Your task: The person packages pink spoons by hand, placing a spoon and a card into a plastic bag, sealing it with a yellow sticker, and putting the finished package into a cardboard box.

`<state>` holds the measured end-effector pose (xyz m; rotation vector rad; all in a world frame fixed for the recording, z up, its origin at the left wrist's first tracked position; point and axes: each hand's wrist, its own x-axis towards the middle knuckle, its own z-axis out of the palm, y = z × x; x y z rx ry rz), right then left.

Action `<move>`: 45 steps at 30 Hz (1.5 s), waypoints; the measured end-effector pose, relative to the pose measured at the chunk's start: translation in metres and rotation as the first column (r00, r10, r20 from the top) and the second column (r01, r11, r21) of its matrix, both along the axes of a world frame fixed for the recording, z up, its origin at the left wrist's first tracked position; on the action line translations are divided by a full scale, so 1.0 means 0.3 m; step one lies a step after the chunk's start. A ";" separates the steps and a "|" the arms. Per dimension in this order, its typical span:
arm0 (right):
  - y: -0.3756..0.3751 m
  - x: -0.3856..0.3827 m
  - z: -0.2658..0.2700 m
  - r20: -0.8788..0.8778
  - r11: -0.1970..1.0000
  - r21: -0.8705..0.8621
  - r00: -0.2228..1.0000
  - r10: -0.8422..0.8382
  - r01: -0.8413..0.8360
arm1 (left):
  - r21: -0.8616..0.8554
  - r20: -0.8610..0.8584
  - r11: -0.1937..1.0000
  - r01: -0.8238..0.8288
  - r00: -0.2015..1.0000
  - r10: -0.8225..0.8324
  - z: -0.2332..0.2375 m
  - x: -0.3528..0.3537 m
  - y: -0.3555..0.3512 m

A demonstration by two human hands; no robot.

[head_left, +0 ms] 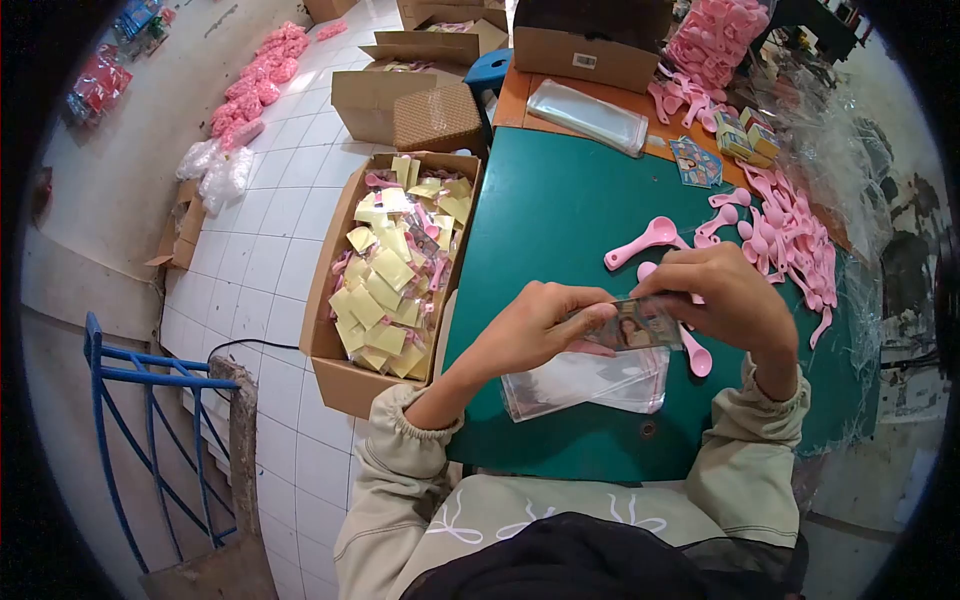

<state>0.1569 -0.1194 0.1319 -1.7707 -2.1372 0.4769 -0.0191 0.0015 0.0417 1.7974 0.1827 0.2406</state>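
A small printed card [640,332] with a portrait picture, its surface shiny, is stretched between my two hands above the table. My left hand [552,322] pinches its left end between thumb and fingers. At the upper right, my right hand [722,290] is closed with its fingertips on the card's edge. Below lie flat clear plastic bags [590,385], stacked loosely. Pink double-ended measuring spoons lie close by: one spoon [648,240] beyond the hands, another spoon [697,358] partly hidden under my right hand.
A heap of pink spoons [790,220] covers the green table's [560,190] right side. Printed cards [696,162] and more clear bags [588,116] lie at the back. On the left, a cardboard box [328,345] holds many filled packets. A blue metal frame [150,400] stands farther left.
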 end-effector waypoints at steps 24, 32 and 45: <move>-0.003 0.157 -0.141 -0.631 0.949 -0.222 0.708 -0.315 0.225 | 0.101 -0.016 0.994 -0.035 0.999 0.037 0.000 0.118 0.087; 0.006 0.137 -0.136 -0.693 0.937 -0.282 0.631 -0.348 0.207 | 0.164 -0.020 0.986 -0.037 0.999 0.041 -0.027 0.119 0.079; 0.043 0.031 -0.221 -0.267 0.990 0.093 0.960 -0.079 0.107 | 0.173 0.062 0.977 -0.124 0.991 0.115 -0.025 0.092 0.000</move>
